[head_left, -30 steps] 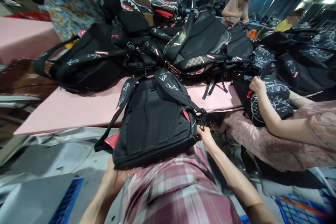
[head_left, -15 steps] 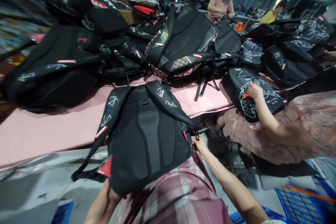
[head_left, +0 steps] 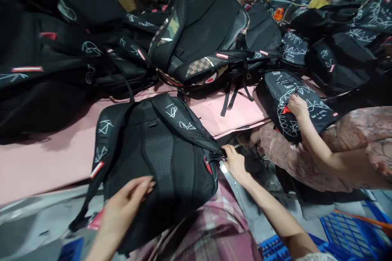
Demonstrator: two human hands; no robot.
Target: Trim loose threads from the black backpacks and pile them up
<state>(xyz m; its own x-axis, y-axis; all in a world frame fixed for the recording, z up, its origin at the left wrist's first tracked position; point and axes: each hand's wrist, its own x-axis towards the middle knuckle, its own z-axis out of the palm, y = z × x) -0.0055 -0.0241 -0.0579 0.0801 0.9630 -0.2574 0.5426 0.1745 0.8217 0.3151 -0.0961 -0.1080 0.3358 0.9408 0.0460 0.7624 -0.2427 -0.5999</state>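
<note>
pinching one black fitting (head_left: 221, 156): right fingers (head_left: 229, 152) | left fingers (head_left: 143, 186): slightly parted | one backpack (head_left: 167, 163), two shoulder straps (head_left: 177, 117)

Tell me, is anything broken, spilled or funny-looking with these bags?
Nothing looks broken or spilled. The nearest black backpack seems fine; behind it, one checkered-trimmed backpack lies askew, its strap ends loose.

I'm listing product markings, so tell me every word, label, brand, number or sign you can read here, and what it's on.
Nothing reads with certainty.
Near backpack: white handwritten marks on its straps, no legible words.
Red-and-white strap label: too small and blurred.
Scribbled backpack to its right: white lettering, two words perhaps starting "S", otherwise too small.
</note>
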